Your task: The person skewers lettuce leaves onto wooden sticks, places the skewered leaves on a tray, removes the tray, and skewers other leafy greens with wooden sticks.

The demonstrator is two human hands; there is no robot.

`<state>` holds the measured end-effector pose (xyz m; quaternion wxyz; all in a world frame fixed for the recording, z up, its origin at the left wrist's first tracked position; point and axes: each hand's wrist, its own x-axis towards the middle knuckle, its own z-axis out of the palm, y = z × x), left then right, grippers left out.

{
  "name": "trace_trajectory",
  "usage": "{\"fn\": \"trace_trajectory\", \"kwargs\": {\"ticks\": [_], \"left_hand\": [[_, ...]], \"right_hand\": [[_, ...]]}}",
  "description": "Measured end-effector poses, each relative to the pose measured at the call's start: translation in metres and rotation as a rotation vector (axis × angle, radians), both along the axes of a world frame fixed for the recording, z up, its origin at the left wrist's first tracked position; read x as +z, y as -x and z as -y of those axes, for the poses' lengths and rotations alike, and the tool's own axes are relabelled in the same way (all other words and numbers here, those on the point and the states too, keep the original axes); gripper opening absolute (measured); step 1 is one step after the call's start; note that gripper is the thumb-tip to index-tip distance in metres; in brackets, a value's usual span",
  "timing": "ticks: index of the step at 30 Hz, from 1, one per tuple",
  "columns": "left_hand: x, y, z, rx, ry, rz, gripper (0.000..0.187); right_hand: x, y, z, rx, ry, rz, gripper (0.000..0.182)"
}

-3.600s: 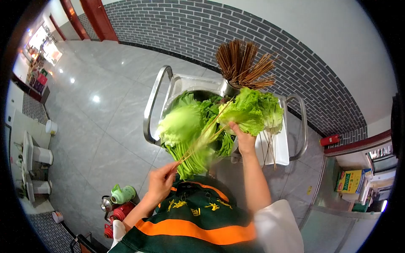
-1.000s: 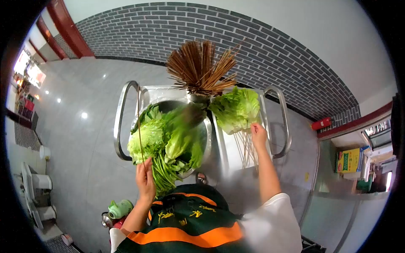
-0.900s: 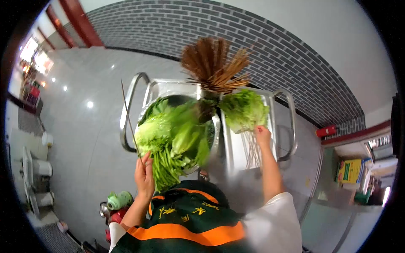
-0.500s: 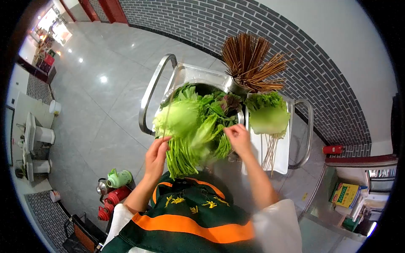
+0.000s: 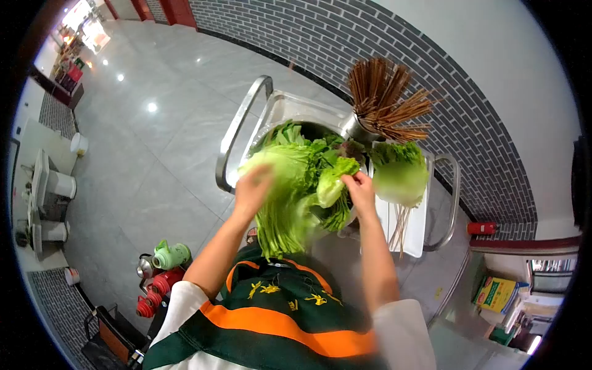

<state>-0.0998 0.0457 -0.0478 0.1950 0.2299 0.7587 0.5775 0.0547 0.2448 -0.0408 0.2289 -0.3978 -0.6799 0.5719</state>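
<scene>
Over the right side of the metal basin (image 5: 320,131), the right hand (image 5: 362,190) is pinching a lettuce leaf (image 5: 333,187) between thumb and fingertips. The left hand (image 5: 254,190) is blurring at the basin's left side, near pale greens (image 5: 287,159); whether its fingers are gripping anything is impossible to tell. Green stems (image 5: 277,228) are hanging over the basin's near edge. Right of the basin, bunched lettuce (image 5: 401,182) is resting on a white tray (image 5: 417,227), thin sticks (image 5: 399,229) jutting nearward.
</scene>
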Motion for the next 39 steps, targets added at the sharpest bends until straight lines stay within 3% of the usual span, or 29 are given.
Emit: {"fn": "trace_trajectory", "kwargs": {"ticks": [2,4,6,7,10,13,15,17,20,25,27,31,33,35,38,39], "left_hand": [[-0.005,0.039,0.001,0.053,0.145,-0.051,0.026],[-0.014,0.077,-0.005,0.026,0.238,-0.155,0.029],[-0.017,0.092,-0.017,-0.235,0.476,-0.315,0.036],[-0.023,0.098,-0.024,-0.233,0.472,-0.316,0.036],[-0.032,0.111,-0.041,-0.572,0.645,-0.271,0.047],[-0.036,0.121,-0.046,-0.659,0.692,-0.321,0.047],[-0.016,0.129,-0.049,-0.667,0.751,-0.078,0.049],[-0.017,0.138,-0.048,-0.636,0.741,0.049,0.048],[-0.026,0.139,-0.046,-0.573,0.619,0.012,0.045],[-0.018,0.124,-0.049,-0.527,0.570,0.016,0.047],[-0.012,0.119,-0.047,-0.374,0.549,0.241,0.039],[0.000,0.104,-0.035,-0.230,0.386,0.430,0.026],[-0.004,0.095,-0.030,-0.188,0.244,0.762,0.020],[0.070,0.060,-0.014,-0.273,0.177,0.911,0.020],[0.064,0.038,0.003,-0.336,0.109,1.073,0.023],[0.057,0.032,0.007,-0.351,0.133,1.116,0.025]], "right_hand": [[-0.006,0.000,-0.007,0.076,0.040,-0.046,0.018],[0.033,0.012,0.011,0.122,0.152,-0.072,0.024],[0.011,0.013,0.012,0.128,0.176,-0.084,0.026],[0.006,0.014,0.014,0.127,0.202,-0.098,0.029],[0.003,0.011,0.023,0.086,0.188,-0.020,0.031],[0.025,0.012,0.036,-0.023,0.302,-0.046,0.032],[0.030,0.008,0.037,-0.147,0.588,-0.243,0.036],[0.014,0.001,0.027,-0.142,0.694,-0.292,0.040],[-0.012,-0.004,0.022,-0.089,0.879,-0.301,0.035],[-0.002,-0.004,0.041,-0.127,0.720,-0.156,0.031],[0.009,-0.002,0.052,-0.055,0.612,-0.117,0.034],[0.017,-0.005,0.057,0.016,0.591,-0.093,0.037],[0.028,-0.008,0.056,0.066,0.574,-0.120,0.039],[0.032,-0.010,0.053,0.120,0.558,-0.147,0.041],[0.026,-0.008,0.050,0.180,0.231,-0.134,0.036],[0.026,-0.006,0.051,0.177,0.232,-0.140,0.036]]}}
